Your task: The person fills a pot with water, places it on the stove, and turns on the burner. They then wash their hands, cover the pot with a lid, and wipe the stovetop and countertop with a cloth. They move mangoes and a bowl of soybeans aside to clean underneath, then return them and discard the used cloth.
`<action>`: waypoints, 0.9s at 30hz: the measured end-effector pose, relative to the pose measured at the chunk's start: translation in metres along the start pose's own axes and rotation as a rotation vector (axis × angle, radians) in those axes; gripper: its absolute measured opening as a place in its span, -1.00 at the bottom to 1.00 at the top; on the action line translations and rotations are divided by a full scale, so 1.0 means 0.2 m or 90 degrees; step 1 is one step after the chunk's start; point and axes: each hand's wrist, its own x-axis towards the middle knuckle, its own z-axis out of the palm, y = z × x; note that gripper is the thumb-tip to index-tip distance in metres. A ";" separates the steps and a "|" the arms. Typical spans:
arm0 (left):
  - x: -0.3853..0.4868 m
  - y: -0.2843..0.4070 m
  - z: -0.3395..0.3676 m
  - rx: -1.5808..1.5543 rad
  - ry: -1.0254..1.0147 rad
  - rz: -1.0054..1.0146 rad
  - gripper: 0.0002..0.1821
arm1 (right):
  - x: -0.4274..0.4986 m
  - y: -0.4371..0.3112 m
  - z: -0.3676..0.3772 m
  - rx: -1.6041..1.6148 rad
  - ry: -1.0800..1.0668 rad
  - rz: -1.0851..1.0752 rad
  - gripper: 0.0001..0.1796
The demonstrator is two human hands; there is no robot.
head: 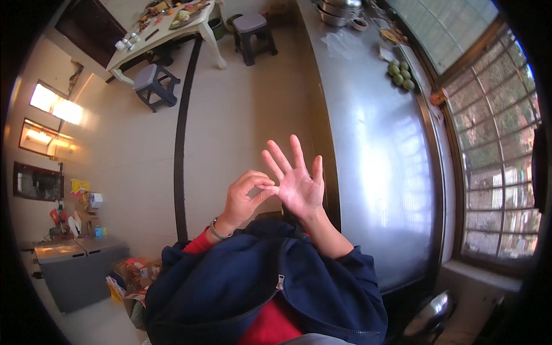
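My left hand [246,194], with a metal band [219,230] around the wrist, pinches the little finger of my right hand between thumb and fingertips. My right hand [300,189] faces palm toward me, its other fingers and thumb spread, and nothing lies in it. Both hands are raised in front of my dark blue zipped jacket [215,280], above the tiled floor. Just right of my right hand runs the edge of a shiny metal countertop [375,172].
Green round fruits [401,75], a clear plastic bag [343,43] and metal bowls [334,17] sit on the countertop beside a barred window [500,151]. Ahead stand two plastic stools [156,84] and a white table [185,26]. A grey chest freezer [86,271] and a filled box [138,280] are at left.
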 end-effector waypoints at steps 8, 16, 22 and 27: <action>0.53 -0.15 -0.07 -0.024 0.138 -0.141 -0.76 | 0.55 -0.29 0.05 -0.228 -0.024 0.061 -0.17; 1.07 -0.35 -0.27 -0.240 0.034 -0.207 -0.81 | 1.06 -0.51 -0.01 -0.334 -0.081 -0.005 -0.13; 1.61 -0.58 -0.52 -0.162 -0.107 -0.188 -0.86 | 1.55 -0.60 -0.07 -0.578 -0.103 -0.072 -0.09; 1.98 -0.73 -0.77 -0.120 -0.138 -0.168 -0.89 | 1.98 -0.61 -0.12 -0.553 -0.065 -0.106 -0.07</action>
